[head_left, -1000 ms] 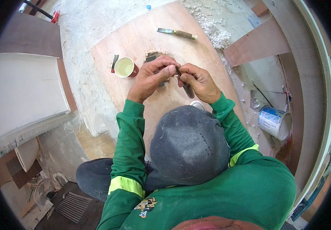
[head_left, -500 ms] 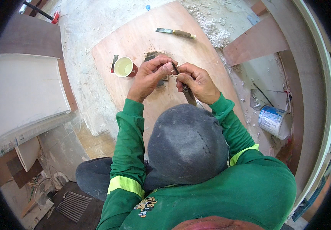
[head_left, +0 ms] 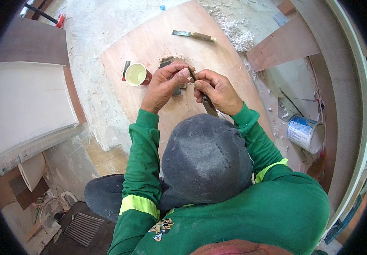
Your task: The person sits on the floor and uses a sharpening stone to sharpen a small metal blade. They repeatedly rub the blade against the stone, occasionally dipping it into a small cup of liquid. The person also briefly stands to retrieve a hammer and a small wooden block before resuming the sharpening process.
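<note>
In my right hand (head_left: pixel 218 91) is a slim dark chisel (head_left: pixel 209 105), its handle end pointing back toward my knee. The fingers wrap round its middle, and its narrow dark blade points up and away. My left hand (head_left: pixel 166 83) is closed in a pinch, thumb and fingertips at the blade's tip. Partly hidden below the left hand, dark grey sharpening stones (head_left: pixel 176 91) lie on a wet brown patch of the plywood board (head_left: pixel 128 46). Left of that hand stands a red cup (head_left: pixel 137 74) with a pale inside and liquid in it. Another chisel (head_left: pixel 194 36) lies farther off.
A small dark flat piece (head_left: pixel 126 68) lies beside the cup. White shavings (head_left: pixel 236 36) litter the floor past the board's right edge. At the right, a blue and white can (head_left: pixel 304 134) lies tipped over. My dark-covered knee (head_left: pixel 207 161) rises between my arms.
Both hands and the chisel have barely moved; the left fingertips shift slightly left along the blade's tip. The things on the board stay in place.
</note>
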Available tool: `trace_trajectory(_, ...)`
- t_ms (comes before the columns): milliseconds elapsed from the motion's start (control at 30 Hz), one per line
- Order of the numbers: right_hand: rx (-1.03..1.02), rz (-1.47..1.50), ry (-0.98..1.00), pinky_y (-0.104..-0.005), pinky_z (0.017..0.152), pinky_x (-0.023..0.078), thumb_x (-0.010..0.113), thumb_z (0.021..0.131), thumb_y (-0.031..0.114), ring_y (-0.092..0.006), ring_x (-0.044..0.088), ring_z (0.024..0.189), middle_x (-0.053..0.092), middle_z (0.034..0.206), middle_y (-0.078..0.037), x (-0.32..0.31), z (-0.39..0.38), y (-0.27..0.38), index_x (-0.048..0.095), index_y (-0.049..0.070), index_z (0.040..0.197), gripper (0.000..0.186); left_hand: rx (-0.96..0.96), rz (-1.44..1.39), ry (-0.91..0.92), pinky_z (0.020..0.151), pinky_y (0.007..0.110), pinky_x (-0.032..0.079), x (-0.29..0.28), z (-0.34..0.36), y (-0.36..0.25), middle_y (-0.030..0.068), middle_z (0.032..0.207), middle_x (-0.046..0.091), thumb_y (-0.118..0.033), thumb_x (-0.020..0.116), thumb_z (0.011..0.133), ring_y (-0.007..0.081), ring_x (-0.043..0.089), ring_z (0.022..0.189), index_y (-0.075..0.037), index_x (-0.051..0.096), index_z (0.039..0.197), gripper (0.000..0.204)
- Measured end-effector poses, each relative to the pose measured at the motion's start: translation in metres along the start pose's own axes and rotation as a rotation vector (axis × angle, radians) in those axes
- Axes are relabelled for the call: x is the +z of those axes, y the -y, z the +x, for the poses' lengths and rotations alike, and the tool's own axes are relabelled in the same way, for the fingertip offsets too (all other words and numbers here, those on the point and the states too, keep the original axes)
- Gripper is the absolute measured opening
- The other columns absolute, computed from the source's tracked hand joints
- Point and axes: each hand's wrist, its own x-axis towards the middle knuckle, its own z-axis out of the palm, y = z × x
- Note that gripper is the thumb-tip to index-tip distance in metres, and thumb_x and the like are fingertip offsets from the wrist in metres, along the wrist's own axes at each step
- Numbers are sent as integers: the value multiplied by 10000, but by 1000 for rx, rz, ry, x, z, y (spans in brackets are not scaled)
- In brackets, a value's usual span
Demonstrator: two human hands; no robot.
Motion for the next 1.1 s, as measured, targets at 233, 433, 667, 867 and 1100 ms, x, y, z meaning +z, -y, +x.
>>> trace_trajectory(233, 4, 30, -105, -230, 627, 486, 538, 1115, 195, -63, 551, 697, 588, 811, 18, 3, 3, -11, 626, 48, 1190, 187, 23, 304, 50, 883, 271, 497, -2, 7, -11, 14, 1054, 673, -215, 627, 1076, 109, 609, 987, 12, 692, 1183, 259)
trace_trajectory(433, -19, -209, -193, -283, 643, 484, 532, 1107, 210, -104, 564, 694, 572, 775, -25, 3, -22, 55, 644, 19, 1165, 228, -10, 388, 154, 955, 286, 496, 18, 19, -43, 40, 1136, 710, -264, 636, 1084, 123, 618, 1062, 11, 659, 1316, 361)
trace_trajectory(667, -495, -771, -343, -359, 767, 517, 574, 1081, 195, -227, 644, 828, 670, 909, -154, 32, -44, 141, 651, 0, 1179, 231, 99, 450, 92, 959, 287, 497, 16, -11, -128, 54, 1139, 699, -218, 646, 1068, 133, 622, 1078, 9, 643, 1356, 366)
trace_trajectory(867, -575, -898, -402, -390, 798, 533, 591, 1067, 188, -317, 698, 878, 702, 970, -215, 72, -63, 250, 657, -1, 1152, 218, 399, 318, -458, 925, 298, 530, -89, -76, -184, 50, 1145, 695, -215, 631, 1078, 150, 662, 1069, -28, 657, 1369, 347)
trace_trajectory(1100, -533, -1031, -410, -346, 748, 512, 604, 1056, 164, -203, 626, 783, 689, 908, -171, 95, -53, 238, 667, -6, 1158, 208, 204, 306, -1064, 840, 316, 537, -303, -115, -48, 65, 1208, 686, -356, 641, 1061, 176, 666, 997, -59, 607, 1421, 468)
